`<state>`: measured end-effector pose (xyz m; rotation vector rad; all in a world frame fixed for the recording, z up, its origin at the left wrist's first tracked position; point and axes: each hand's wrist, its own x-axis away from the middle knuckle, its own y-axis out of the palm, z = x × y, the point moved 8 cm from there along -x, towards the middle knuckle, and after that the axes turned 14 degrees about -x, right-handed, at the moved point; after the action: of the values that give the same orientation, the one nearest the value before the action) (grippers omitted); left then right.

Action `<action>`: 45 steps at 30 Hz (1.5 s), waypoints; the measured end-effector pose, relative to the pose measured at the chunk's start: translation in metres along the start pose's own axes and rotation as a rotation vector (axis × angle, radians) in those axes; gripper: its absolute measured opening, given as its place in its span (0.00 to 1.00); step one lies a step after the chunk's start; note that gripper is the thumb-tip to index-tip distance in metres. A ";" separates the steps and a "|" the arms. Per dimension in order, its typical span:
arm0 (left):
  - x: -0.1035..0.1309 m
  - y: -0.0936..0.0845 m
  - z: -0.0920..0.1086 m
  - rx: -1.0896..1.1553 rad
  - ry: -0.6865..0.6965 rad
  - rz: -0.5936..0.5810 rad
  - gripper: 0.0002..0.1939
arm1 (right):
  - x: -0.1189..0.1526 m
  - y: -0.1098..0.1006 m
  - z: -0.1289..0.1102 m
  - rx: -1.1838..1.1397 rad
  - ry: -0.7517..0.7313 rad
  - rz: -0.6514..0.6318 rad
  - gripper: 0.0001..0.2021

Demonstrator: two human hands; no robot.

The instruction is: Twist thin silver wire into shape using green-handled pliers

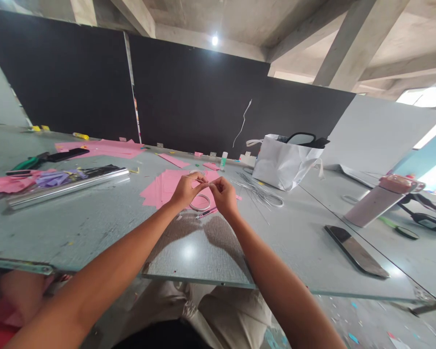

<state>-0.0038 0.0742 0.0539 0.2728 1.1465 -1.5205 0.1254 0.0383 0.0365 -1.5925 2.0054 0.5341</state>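
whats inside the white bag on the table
A black loop and something dark show at the top of the white bag. Its sides hide whatever lies deeper.

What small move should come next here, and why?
Probably a slight pinch and twist where the fingertips meet: the left hand and right hand come together on a thin pale piece, too small to identify, above the pink paper sheets, while the round white ring lies ungripped below.
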 end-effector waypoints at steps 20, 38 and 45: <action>-0.002 -0.004 0.011 -0.190 0.155 -0.044 0.16 | -0.003 0.013 0.029 -0.412 0.281 -0.109 0.17; 0.003 -0.006 0.022 -0.433 0.321 -0.006 0.12 | 0.021 0.033 0.039 -0.886 0.819 -0.149 0.14; 0.001 -0.012 0.007 -0.357 0.177 0.097 0.14 | 0.010 0.021 0.040 -0.816 0.631 -0.029 0.16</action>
<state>-0.0110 0.0663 0.0627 0.2183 1.4989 -1.1985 0.1091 0.0599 -0.0013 -2.5169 2.3487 1.0301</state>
